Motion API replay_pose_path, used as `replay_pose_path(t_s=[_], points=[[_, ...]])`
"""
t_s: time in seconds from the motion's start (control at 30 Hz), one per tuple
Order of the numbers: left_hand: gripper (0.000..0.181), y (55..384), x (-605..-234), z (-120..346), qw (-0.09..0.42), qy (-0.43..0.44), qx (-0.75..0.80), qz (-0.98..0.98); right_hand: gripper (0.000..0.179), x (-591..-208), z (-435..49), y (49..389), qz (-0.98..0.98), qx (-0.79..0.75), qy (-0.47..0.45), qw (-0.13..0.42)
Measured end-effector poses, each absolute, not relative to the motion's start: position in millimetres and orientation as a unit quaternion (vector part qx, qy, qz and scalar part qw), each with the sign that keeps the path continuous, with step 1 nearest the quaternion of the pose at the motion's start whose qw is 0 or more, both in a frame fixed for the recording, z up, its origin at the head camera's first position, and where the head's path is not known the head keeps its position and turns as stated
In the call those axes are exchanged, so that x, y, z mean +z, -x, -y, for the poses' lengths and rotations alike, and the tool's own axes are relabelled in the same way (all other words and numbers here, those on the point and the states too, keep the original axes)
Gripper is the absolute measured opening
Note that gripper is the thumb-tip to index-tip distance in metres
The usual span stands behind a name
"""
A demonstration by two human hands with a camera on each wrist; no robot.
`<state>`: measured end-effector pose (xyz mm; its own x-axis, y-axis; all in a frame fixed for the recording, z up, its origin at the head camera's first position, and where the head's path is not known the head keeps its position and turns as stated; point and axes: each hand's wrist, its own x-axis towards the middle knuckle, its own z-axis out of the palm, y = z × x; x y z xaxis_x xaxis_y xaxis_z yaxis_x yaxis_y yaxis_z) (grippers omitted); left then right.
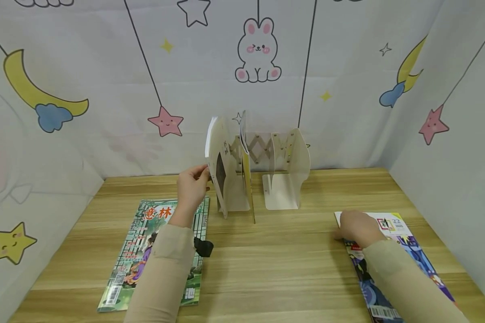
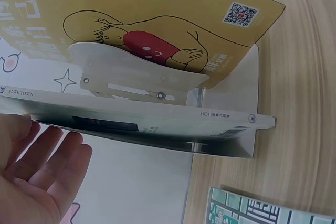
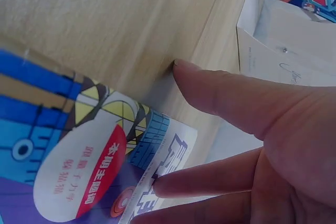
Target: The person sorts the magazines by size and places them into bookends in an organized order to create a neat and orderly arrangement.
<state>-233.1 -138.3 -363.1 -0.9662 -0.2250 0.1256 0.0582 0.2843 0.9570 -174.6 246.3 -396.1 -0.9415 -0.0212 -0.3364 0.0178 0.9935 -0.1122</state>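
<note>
A white book (image 1: 216, 157) stands upright at the left end of an expandable metal bookend (image 1: 300, 163), its spine (image 2: 173, 115) showing in the left wrist view. At the book's outer side is my left hand (image 1: 191, 190), its fingers (image 2: 73, 156) loosely bent and touching near the edge. A yellow book (image 2: 157, 22) stands past one of the bookend's plates. On the right, my right hand (image 1: 357, 228) reaches over the top end of a blue and purple magazine (image 1: 412, 244). In the right wrist view its thumb and fingers extend, fingertips right at the cover (image 3: 105, 129).
A green comic-style magazine (image 1: 145, 264) lies flat on the left of the wooden table (image 1: 266, 278), partly under my left forearm. White curtains (image 1: 347, 45) with cartoon prints hang behind and along both sides. The bookend's right-hand section stands apart from the books.
</note>
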Motion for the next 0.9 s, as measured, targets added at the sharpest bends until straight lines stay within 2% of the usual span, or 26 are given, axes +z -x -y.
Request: replay_pose_path(t_s=[0.4, 0.73, 0.9], points=[[0.031, 232.4, -362.1, 138.0, 0.116, -0.051, -0.596, 0.793, 0.025, -402.8, -254.1, 176.2, -0.989, -0.053, 0.013, 0.141], [0.03, 234.5, -364.0, 137.7, 0.121, -0.05, -0.597, 0.792, 0.02, -403.8, -254.4, 177.7, -0.985, -0.071, 0.008, 0.154], [0.03, 233.9, -363.1, 137.8, 0.123, -0.049, -0.598, 0.791, 0.012, -402.0, -254.8, 181.2, -0.984, -0.074, 0.009, 0.164]])
